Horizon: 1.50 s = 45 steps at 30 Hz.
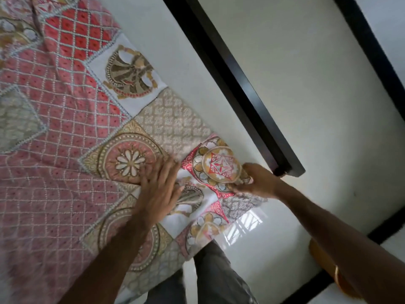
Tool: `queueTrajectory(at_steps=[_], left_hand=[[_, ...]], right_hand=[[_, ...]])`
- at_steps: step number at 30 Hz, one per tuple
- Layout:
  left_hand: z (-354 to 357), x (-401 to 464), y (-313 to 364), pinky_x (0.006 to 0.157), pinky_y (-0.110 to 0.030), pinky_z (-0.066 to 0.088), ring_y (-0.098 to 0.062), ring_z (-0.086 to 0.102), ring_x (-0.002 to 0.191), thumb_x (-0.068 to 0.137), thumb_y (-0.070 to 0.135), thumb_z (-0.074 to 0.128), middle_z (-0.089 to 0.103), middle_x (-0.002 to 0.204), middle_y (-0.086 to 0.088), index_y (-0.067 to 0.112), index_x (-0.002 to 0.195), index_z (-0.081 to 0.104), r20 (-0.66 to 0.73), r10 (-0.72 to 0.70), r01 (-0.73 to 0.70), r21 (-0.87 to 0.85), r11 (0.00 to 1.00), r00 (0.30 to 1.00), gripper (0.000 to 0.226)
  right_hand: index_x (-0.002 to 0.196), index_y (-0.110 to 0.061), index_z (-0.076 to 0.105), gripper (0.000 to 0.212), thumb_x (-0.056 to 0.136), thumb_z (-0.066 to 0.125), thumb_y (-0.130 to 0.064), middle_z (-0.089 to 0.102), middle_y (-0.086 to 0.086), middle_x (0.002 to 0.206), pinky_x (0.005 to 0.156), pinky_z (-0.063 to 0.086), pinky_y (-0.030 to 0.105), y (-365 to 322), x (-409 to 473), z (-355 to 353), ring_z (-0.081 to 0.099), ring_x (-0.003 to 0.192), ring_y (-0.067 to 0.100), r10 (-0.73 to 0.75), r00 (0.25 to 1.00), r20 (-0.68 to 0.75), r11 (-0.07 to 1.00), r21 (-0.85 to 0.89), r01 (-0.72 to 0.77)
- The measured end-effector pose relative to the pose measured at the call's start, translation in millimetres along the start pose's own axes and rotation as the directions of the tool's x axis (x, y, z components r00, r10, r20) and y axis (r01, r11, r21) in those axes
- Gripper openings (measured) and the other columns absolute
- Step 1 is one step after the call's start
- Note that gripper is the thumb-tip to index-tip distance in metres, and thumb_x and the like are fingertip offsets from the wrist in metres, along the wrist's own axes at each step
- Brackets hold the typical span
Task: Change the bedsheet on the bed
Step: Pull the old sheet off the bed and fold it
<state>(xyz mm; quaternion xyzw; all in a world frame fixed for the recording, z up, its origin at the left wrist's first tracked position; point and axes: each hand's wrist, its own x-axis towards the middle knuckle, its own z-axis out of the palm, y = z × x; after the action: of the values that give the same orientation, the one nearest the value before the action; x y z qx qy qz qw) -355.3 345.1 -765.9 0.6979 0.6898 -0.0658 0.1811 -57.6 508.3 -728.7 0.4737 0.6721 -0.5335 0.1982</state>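
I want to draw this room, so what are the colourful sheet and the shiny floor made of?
The bedsheet looks like soft woven cloth, probably cotton: it wrinkles and folds where the right hand grips its corner, and the patterns look printed with a matte finish. The left hand presses flat on it. The floor looks like polished white tile or stone: it mirrors a window brightly.

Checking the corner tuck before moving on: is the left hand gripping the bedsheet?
No, the left hand lies flat with fingers spread on the bedsheet, while the right hand grips the corner.
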Motion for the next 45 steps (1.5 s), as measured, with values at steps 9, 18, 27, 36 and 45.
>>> queueTrajectory(at_steps=[9, 18, 27, 36, 45], left_hand=[[28, -78, 81, 0.113, -0.073, 0.019, -0.037, 0.020, 0.154, 0.099, 0.062, 0.040, 0.017, 0.169, -0.011, 0.014, 0.160, 0.027, -0.044, 0.094, -0.097, -0.053, 0.994, 0.995, 0.079], [48, -153, 129, 0.109, -0.055, 0.038, -0.039, 0.033, 0.145, 0.089, 0.028, 0.059, 0.018, 0.167, -0.014, 0.016, 0.163, 0.007, 0.052, -0.126, 0.127, -0.004, 0.992, 0.991, 0.091], [37, -248, 118, 0.064, -0.043, 0.056, -0.037, 0.065, 0.078, 0.075, 0.003, 0.063, 0.064, 0.093, -0.015, 0.011, 0.111, 0.059, 0.032, -0.518, 0.518, -0.111, 0.848, 0.855, 0.037], [27, -208, 126, 0.074, -0.041, 0.044, -0.030, 0.058, 0.093, 0.093, 0.056, 0.050, 0.060, 0.109, -0.009, 0.013, 0.119, 0.056, -0.252, -0.344, 0.346, -0.037, 0.937, 0.905, 0.051], [16, -188, 140, 0.065, -0.038, 0.041, -0.030, 0.060, 0.071, 0.096, 0.010, 0.059, 0.063, 0.087, -0.010, 0.012, 0.101, 0.059, -0.412, -0.167, 0.248, 0.151, 0.957, 0.896, 0.006]], right_hand=[[0.114, -0.022, 0.064, 0.046, 0.080, 0.070, -0.051, 0.078, -0.002, 0.093, 0.075, 0.061, 0.037, 47, -65, 45, 0.075, 0.083, 0.020, 0.054, 0.998, 0.012, 0.917, 0.396, -0.054], [0.113, -0.010, 0.069, 0.047, 0.082, 0.065, -0.044, 0.075, 0.006, 0.107, 0.080, 0.058, 0.034, 31, -115, 62, 0.071, 0.101, 0.022, 0.094, 0.914, -0.394, 0.620, 0.742, 0.256], [0.149, -0.025, 0.038, 0.047, 0.105, 0.050, -0.015, 0.051, 0.009, 0.143, 0.080, 0.060, 0.042, 10, -175, 50, 0.062, 0.120, 0.025, -0.176, 0.831, -0.528, 0.687, 0.539, 0.488], [0.110, -0.014, 0.067, 0.028, 0.104, 0.043, -0.001, 0.065, -0.001, 0.117, 0.066, 0.059, 0.025, 20, -146, 28, 0.066, 0.093, 0.011, -0.204, 0.858, -0.472, 0.763, 0.473, 0.442], [0.107, -0.009, 0.067, 0.023, 0.105, 0.045, -0.007, 0.065, -0.001, 0.118, 0.072, 0.058, 0.026, 39, -127, 5, 0.066, 0.102, 0.011, -0.214, 0.917, -0.335, 0.739, 0.559, 0.377]])
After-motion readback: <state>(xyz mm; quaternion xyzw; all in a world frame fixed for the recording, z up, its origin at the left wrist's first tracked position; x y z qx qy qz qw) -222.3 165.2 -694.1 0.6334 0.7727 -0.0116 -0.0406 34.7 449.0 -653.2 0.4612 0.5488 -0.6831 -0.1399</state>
